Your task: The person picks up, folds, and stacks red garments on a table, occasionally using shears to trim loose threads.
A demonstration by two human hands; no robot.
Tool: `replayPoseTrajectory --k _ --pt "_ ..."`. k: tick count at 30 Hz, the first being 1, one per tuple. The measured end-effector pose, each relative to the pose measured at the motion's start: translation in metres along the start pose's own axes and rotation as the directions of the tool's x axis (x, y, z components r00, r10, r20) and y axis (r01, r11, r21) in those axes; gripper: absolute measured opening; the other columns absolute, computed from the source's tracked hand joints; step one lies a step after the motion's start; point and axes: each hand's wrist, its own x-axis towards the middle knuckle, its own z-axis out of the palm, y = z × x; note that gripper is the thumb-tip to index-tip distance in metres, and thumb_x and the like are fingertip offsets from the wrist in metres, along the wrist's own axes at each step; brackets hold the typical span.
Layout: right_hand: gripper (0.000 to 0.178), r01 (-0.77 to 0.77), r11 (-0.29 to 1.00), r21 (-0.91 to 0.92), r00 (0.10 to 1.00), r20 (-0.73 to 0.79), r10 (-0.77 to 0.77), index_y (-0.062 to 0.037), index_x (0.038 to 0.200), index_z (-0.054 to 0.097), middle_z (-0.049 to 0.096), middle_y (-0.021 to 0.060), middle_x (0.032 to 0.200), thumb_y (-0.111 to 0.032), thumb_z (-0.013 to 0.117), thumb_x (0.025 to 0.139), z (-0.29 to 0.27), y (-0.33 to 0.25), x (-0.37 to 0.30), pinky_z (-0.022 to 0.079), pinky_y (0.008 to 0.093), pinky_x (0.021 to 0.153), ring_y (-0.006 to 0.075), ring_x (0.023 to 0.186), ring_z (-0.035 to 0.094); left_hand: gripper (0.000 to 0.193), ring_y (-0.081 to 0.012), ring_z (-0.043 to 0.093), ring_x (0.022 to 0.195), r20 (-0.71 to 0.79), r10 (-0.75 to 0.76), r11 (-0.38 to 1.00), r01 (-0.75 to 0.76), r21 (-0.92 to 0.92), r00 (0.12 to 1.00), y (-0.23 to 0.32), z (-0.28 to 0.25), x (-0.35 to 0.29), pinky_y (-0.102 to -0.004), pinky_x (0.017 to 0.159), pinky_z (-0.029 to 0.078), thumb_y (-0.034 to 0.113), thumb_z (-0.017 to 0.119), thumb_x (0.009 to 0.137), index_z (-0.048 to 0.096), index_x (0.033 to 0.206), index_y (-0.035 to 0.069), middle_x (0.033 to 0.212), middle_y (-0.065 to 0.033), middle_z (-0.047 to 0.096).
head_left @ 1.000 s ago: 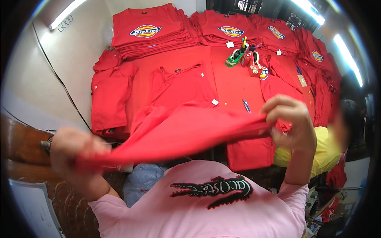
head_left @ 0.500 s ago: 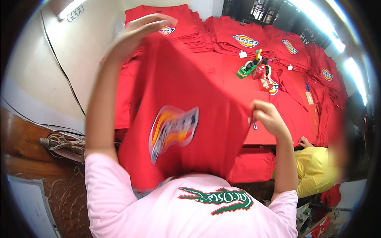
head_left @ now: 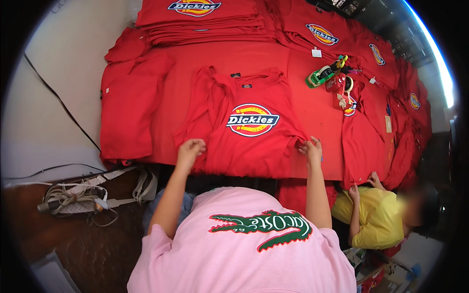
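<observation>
A red T-shirt (head_left: pixel 254 156) with an oval printed logo on its chest lies spread on the red-covered table, its neckline toward the far side. My left hand (head_left: pixel 191 150) is closed at the shirt's left side, fingers pinching the fabric near the table's front edge. Across from it, my right hand (head_left: pixel 311 149) pinches the shirt's right side, with the fingertips bent in on the cloth. Between the hands the cloth lies fairly flat over the table edge, while its left side is rumpled in loose folds.
Stacks of folded red shirts (head_left: pixel 210 22) line the far side; more red garments (head_left: pixel 128 107) lie at left. A green tape dispenser (head_left: pixel 320 76) and a red box (head_left: pixel 337 87) stand right of the shirt. A co-worker in yellow (head_left: pixel 376 215) handles red cloth (head_left: pixel 364 146). Coiled cables (head_left: pixel 78 198) sit lower left.
The shirt was raised and blurred in both hands; now it lies on the table. Both hands have come down to its sides, and the head view has shifted. The co-worker's second hand has appeared.
</observation>
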Motion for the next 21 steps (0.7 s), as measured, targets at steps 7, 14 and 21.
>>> replayPoseTrajectory --k 7,14,21 --pt "0.034 0.053 0.999 -0.011 0.994 -0.095 -0.054 -0.0038 0.128 0.065 0.067 0.0029 0.093 -0.006 0.057 0.094 0.030 -0.004 -0.012 0.053 0.0277 0.069 0.0129 0.080 0.065 0.047 -0.0129 0.066 0.079 0.112 -0.087 0.908 0.033 0.418 0.990 -0.006 0.019 0.009 -0.0291 0.073 0.053 0.038 0.073 0.097 0.073 0.104 -0.008 0.090 -0.0071 0.074" --pt "0.030 0.292 0.955 -0.045 0.955 0.073 -0.289 -0.0060 0.129 0.068 0.066 -0.0007 0.095 -0.005 0.051 0.103 -0.001 -0.078 -0.049 0.049 0.0232 0.073 0.0072 0.084 0.060 0.031 -0.0083 0.060 0.071 -0.039 -0.096 0.988 0.100 0.115 0.995 0.060 -0.025 0.004 -0.0267 0.067 0.047 0.035 0.067 0.101 0.073 0.098 0.005 0.083 0.0001 0.069" --pt "0.058 0.283 0.652 0.703 0.910 0.019 -0.415 -0.0069 0.152 0.044 0.061 0.0013 0.128 -0.004 0.066 0.098 -0.025 -0.121 -0.158 0.051 0.0252 0.093 0.0068 0.106 0.061 0.049 -0.0280 0.057 0.134 0.369 0.077 0.864 0.123 -0.489 0.926 0.139 -0.028 -0.041 -0.0443 0.117 0.040 0.035 0.057 0.106 0.058 0.140 -0.001 0.141 -0.0143 0.062"
